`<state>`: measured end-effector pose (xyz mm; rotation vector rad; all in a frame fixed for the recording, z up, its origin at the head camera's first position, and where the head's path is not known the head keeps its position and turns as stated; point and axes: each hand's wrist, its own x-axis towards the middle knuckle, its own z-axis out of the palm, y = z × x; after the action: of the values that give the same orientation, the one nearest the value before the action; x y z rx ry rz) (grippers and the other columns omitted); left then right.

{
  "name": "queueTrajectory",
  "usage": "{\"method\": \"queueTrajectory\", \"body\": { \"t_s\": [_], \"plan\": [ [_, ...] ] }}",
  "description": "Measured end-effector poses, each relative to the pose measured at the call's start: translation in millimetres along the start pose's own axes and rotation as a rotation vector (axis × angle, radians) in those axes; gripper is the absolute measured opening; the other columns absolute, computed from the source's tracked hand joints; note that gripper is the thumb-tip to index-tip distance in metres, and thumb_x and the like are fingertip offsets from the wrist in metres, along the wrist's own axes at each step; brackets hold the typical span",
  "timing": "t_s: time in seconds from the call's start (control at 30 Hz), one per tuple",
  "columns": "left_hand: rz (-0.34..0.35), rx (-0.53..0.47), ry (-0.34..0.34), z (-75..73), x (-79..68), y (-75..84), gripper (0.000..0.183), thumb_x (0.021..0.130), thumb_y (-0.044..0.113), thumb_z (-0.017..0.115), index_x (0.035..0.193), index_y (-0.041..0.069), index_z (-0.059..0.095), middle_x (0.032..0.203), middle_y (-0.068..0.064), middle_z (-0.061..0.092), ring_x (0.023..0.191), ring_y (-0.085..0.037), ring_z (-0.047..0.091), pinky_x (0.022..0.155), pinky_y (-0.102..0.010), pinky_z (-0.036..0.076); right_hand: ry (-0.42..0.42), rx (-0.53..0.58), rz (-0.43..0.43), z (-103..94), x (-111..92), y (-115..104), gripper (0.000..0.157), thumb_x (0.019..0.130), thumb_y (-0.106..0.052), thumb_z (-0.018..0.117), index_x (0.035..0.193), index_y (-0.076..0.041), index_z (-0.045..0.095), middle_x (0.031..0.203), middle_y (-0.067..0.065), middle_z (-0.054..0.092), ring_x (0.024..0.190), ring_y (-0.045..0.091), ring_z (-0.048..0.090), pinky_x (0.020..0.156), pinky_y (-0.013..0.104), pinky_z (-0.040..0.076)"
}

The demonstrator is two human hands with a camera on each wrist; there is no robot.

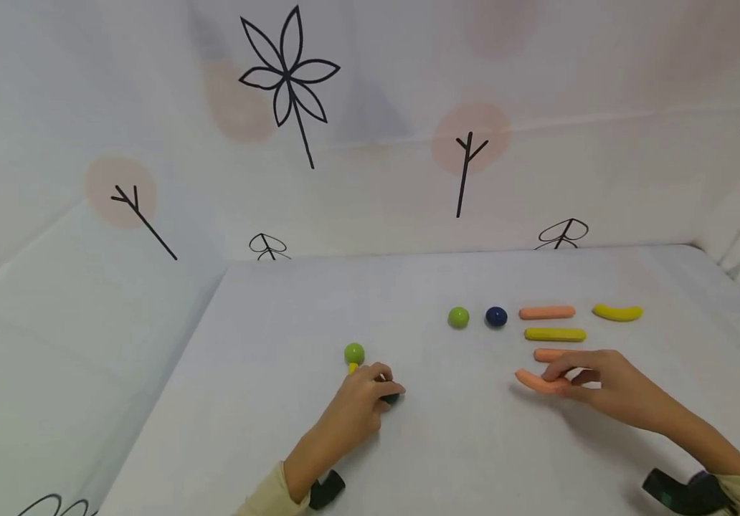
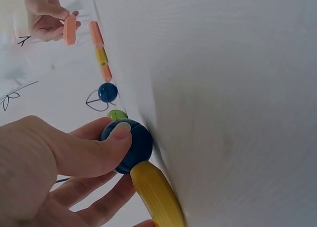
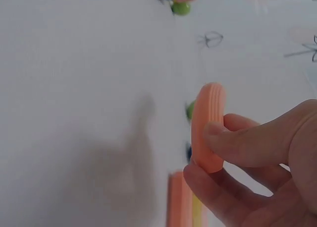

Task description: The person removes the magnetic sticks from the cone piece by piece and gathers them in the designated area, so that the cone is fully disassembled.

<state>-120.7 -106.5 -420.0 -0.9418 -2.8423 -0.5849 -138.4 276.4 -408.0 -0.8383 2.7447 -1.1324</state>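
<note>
In the head view my left hand (image 1: 358, 403) is low over the table, left of the middle. Its thumb and fingers pinch a dark blue ball (image 2: 140, 148), seen closely in the left wrist view. One end of a yellow stick (image 2: 157, 196) meets that ball. A green ball (image 1: 354, 352) sits at the yellow stick's far end, mostly behind the hand in the head view. On the right side, my right hand (image 1: 612, 383) pinches a curved orange stick (image 3: 207, 133) between thumb and fingers, raised above the table with its shadow below.
Beyond the right hand lie a straight orange stick (image 1: 547, 312), a straight yellow stick (image 1: 555, 335), another orange stick (image 1: 549, 355) and a curved yellow stick (image 1: 617, 313). Left of them are a green ball (image 1: 458, 317) and a dark blue ball (image 1: 496, 317). A patterned cloth backdrop (image 1: 383, 193) rises behind.
</note>
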Motion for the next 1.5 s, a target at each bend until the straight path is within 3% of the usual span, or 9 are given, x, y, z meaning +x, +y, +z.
{"method": "queueTrajectory", "body": {
  "t_s": [0.23, 0.5, 0.8, 1.03, 1.2, 1.3, 1.37, 1.43, 1.5],
  "plan": [
    [-0.002, 0.0, 0.003, 2.1, 2.0, 2.1, 0.031, 0.076, -0.007, 0.072, 0.1, 0.013, 0.075, 0.1, -0.001, 0.059, 0.09, -0.016, 0.054, 0.082, -0.028, 0.048, 0.094, -0.034, -0.011, -21.0, -16, 16, 0.027, 0.077, -0.001, 0.075, 0.095, -0.02, 0.071, 0.095, -0.01, 0.068, 0.083, -0.001, 0.059, 0.064, 0.019, 0.051],
    [0.001, -0.012, 0.019, 2.8, 2.4, 2.1, 0.03, 0.076, -0.006, 0.073, 0.1, 0.012, 0.075, 0.098, -0.001, 0.058, 0.09, -0.017, 0.053, 0.082, -0.028, 0.047, 0.067, -0.095, 0.194, -44.3, -19, 31, 0.022, 0.076, -0.001, 0.075, 0.094, -0.013, 0.071, 0.093, -0.004, 0.067, 0.082, -0.004, 0.056, 0.065, 0.018, 0.052],
    [-0.01, -0.021, 0.022, 5.2, 1.4, 2.0, 0.031, 0.077, -0.007, 0.071, 0.101, 0.012, 0.075, 0.1, 0.0, 0.057, 0.093, -0.017, 0.053, 0.084, -0.029, 0.047, 0.111, -0.14, 0.227, -64.1, -23, 55, 0.021, 0.076, 0.002, 0.075, 0.094, -0.008, 0.071, 0.092, 0.001, 0.067, 0.079, -0.006, 0.054, 0.062, 0.019, 0.051],
    [-0.016, -0.041, 0.03, 6.4, 1.4, 2.6, 0.031, 0.077, -0.007, 0.071, 0.102, 0.011, 0.074, 0.101, 0.0, 0.057, 0.094, -0.017, 0.053, 0.085, -0.029, 0.047, 0.139, -0.191, 0.239, -77.7, -29, 80, 0.016, 0.077, -0.008, 0.077, 0.093, -0.01, 0.072, 0.087, -0.006, 0.067, 0.077, -0.009, 0.051, 0.06, 0.018, 0.048],
    [-0.023, -0.03, 0.025, 5.9, 1.1, 1.7, 0.031, 0.078, -0.006, 0.071, 0.102, 0.013, 0.074, 0.102, 0.001, 0.057, 0.095, -0.016, 0.053, 0.085, -0.029, 0.047, 0.088, -0.194, 0.321, -84.2, -25, 102, 0.017, 0.079, -0.011, 0.076, 0.095, -0.008, 0.072, 0.092, 0.002, 0.069, 0.078, -0.013, 0.046, 0.061, 0.018, 0.044],
    [-0.024, -0.027, 0.023, 5.3, 0.9, 1.2, 0.03, 0.078, -0.005, 0.071, 0.103, 0.013, 0.074, 0.103, 0.0, 0.057, 0.096, -0.016, 0.053, 0.085, -0.029, 0.047, 0.026, -0.17, 0.397, -85.3, -21, 111, 0.019, 0.081, -0.009, 0.072, 0.098, -0.001, 0.07, 0.096, 0.013, 0.067, 0.081, -0.003, 0.052, 0.061, 0.021, 0.047],
    [-0.015, -0.023, 0.027, 5.1, 0.9, 0.9, 0.03, 0.078, -0.005, 0.071, 0.103, 0.013, 0.074, 0.103, 0.0, 0.058, 0.096, -0.017, 0.053, 0.085, -0.029, 0.047, 0.006, -0.162, 0.433, -85.4, -19, 115, 0.02, 0.083, -0.01, 0.07, 0.099, 0.002, 0.069, 0.099, 0.018, 0.065, 0.085, 0.012, 0.057, 0.061, 0.023, 0.049],
    [-0.007, -0.02, 0.031, 4.9, 1.2, 0.6, 0.031, 0.078, -0.006, 0.071, 0.102, 0.013, 0.074, 0.103, -0.001, 0.058, 0.096, -0.017, 0.054, 0.085, -0.029, 0.047, 0.014, -0.157, 0.451, -85.2, -19, 118, 0.018, 0.084, -0.006, 0.067, 0.099, 0.004, 0.069, 0.099, 0.02, 0.064, 0.09, 0.029, 0.058, 0.062, 0.029, 0.052],
    [-0.002, -0.016, 0.034, 4.4, 1.4, 0.5, 0.031, 0.077, -0.006, 0.071, 0.102, 0.013, 0.074, 0.103, -0.001, 0.058, 0.096, -0.017, 0.054, 0.085, -0.029, 0.047, 0.033, -0.171, 0.447, -84.3, -18, 120, 0.016, 0.085, -0.003, 0.065, 0.099, 0.005, 0.068, 0.099, 0.023, 0.064, 0.093, 0.037, 0.055, 0.066, 0.037, 0.054]
  ]
}}
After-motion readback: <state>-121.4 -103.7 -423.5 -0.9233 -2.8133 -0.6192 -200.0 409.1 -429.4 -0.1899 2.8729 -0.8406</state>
